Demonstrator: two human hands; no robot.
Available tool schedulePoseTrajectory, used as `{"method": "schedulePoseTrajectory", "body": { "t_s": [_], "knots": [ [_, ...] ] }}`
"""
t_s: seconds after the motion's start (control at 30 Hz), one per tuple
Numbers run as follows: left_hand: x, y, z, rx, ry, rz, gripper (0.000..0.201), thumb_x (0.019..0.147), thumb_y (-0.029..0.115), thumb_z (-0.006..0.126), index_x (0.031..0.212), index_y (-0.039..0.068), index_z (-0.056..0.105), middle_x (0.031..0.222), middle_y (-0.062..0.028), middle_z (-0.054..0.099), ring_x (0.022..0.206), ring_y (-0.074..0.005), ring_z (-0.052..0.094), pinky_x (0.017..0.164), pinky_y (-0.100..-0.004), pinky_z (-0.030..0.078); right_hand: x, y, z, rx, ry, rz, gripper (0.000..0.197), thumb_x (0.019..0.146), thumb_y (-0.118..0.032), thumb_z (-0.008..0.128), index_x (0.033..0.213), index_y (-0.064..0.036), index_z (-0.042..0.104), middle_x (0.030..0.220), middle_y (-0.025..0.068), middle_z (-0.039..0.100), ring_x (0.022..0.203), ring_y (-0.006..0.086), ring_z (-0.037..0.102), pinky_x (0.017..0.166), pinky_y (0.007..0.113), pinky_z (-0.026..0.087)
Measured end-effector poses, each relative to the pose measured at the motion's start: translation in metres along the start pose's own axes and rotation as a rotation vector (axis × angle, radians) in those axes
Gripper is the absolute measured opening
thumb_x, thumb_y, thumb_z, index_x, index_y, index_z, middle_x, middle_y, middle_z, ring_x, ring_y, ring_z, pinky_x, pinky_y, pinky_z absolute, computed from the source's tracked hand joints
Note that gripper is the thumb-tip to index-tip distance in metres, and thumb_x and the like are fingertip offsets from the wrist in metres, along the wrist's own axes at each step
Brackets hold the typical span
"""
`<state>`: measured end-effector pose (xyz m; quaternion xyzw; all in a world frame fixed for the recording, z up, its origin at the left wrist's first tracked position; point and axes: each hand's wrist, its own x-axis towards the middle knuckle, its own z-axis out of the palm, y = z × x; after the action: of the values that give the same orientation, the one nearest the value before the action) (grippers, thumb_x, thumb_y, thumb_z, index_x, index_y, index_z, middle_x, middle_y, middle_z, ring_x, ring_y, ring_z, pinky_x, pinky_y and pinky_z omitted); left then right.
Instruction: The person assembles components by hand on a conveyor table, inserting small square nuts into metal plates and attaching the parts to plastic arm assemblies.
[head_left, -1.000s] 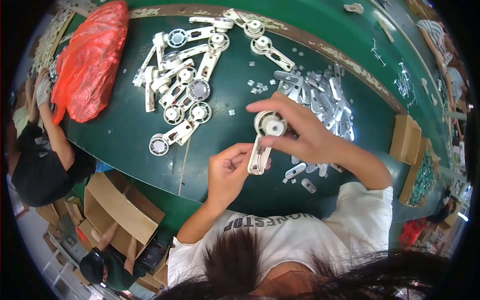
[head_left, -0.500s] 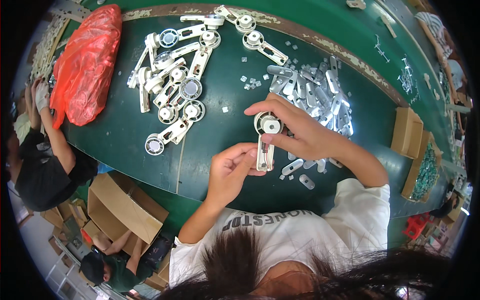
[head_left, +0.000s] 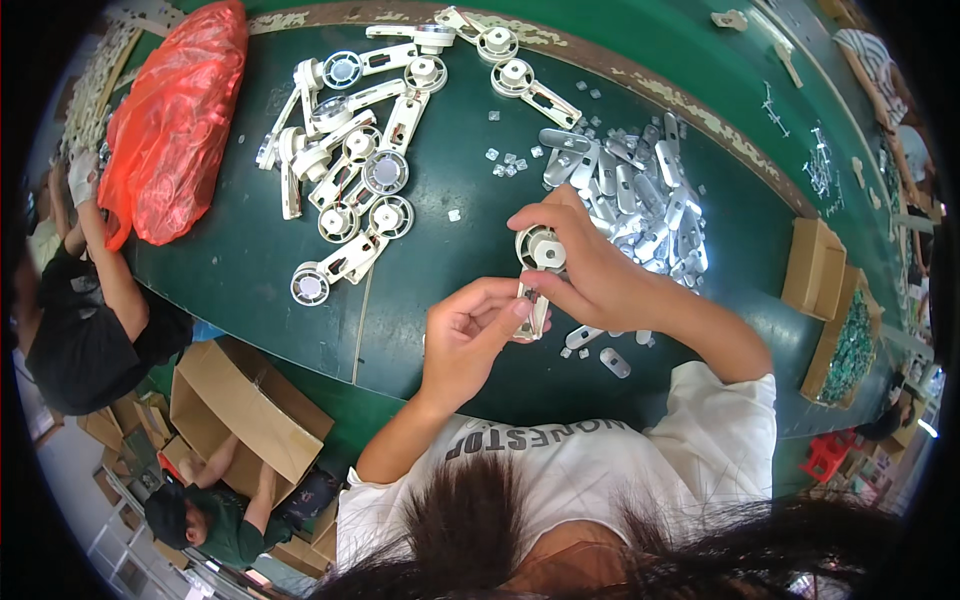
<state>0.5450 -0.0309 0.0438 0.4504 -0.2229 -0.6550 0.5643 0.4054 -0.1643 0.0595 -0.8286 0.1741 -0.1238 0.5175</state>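
Between my two hands is a white plastic housing (head_left: 541, 248) with a round, slotted head and a narrow hollow arm. My left hand (head_left: 462, 338) pinches the arm near its lower end, thumb on the front. My right hand (head_left: 608, 282) curls around the round head from the right, its thumb pressed on the arm just below the head. Fingers cover much of the arm, so its inside barely shows. Just beyond my right hand lies a heap of grey oblong covers (head_left: 625, 190). Small clear square pieces (head_left: 510, 163) are scattered left of that heap.
Several similar white housings (head_left: 385, 172) lie in a cluster at the back left. A red plastic bag (head_left: 180, 130) sits at the far left. On the right stand a cardboard box (head_left: 813, 268) and a tray of green circuit boards (head_left: 850, 345). Co-workers are at the left.
My left thumb and fingers have slid up the arm of the housing, covering more of it. The housing sits slightly further right in view. A co-worker at the lower left has shifted.
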Motion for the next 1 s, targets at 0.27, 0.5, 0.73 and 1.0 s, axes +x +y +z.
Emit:
{"method": "schedulePoseTrajectory", "body": {
  "t_s": [0.27, 0.5, 0.73, 1.0],
  "knots": [
    [0.001, 0.008, 0.006, -0.005, -0.160, 0.039, 0.025, 0.093, 0.005, 0.049, 0.116, -0.004, 0.048, 0.101, -0.0108, 0.061, 0.095, -0.0151, 0.059, 0.084, -0.0287, 0.047, -0.003, 0.001, -0.001, 0.019, 0.039, -0.099, 0.045, 0.083, -0.005, 0.056, 0.123, -0.0059, 0.036, 0.100, 0.0137, 0.036, 0.088, 0.0265, 0.036, 0.078, 0.035, 0.034],
    [0.007, 0.003, 0.010, 0.053, -0.169, 0.067, 0.032, 0.094, 0.008, 0.049, 0.123, -0.004, 0.044, 0.100, -0.0090, 0.060, 0.093, -0.0149, 0.059, 0.083, -0.0285, 0.047, -0.005, 0.004, -0.003, 0.066, 0.089, -0.083, 0.041, 0.085, -0.006, 0.052, 0.122, -0.0058, 0.035, 0.097, 0.0121, 0.037, 0.084, 0.0242, 0.037, 0.077, 0.035, 0.033],
    [0.005, 0.009, 0.014, 0.116, -0.166, -0.159, 0.023, 0.096, 0.010, 0.044, 0.114, -0.002, 0.038, 0.090, -0.0123, 0.062, 0.077, -0.0161, 0.064, 0.066, -0.0256, 0.052, -0.013, 0.008, -0.004, 0.466, -0.091, 0.185, 0.033, 0.090, -0.009, 0.051, 0.121, -0.0046, 0.038, 0.105, 0.0060, 0.042, 0.089, 0.0131, 0.044, 0.079, 0.028, 0.038],
    [0.006, 0.031, 0.014, 0.131, -0.053, -0.210, 0.038, 0.093, 0.006, 0.047, 0.120, 0.009, 0.021, 0.082, -0.0185, 0.063, 0.057, -0.0201, 0.064, 0.050, -0.0259, 0.053, -0.019, -0.018, -0.001, 0.368, 0.215, 0.033, 0.037, 0.086, 0.000, 0.055, 0.121, -0.0045, 0.042, 0.104, 0.0058, 0.046, 0.090, 0.0109, 0.051, 0.073, 0.026, 0.049]
  ]
}}
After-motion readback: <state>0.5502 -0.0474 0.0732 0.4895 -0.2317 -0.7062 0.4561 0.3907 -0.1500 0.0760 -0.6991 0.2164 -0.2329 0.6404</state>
